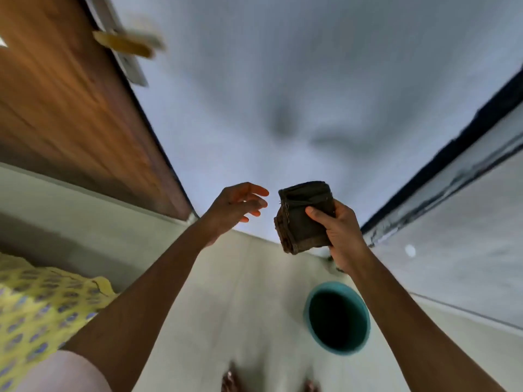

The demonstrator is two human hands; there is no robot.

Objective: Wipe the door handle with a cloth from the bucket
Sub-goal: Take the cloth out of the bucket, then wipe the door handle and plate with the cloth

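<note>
My right hand grips a folded dark brown cloth, held up in the middle of the view above the floor. My left hand hovers just left of the cloth with its fingers spread, a small gap away from it and holding nothing. The teal bucket stands on the floor below my right forearm, its inside dark. The brass-coloured door handle sticks out from the edge of the wooden door at the upper left, blurred and far above both hands.
A pale wall fills the space ahead. A dark-edged frame runs along the right side. The floor is light tile. A yellow patterned garment shows at lower left, and my feet at the bottom.
</note>
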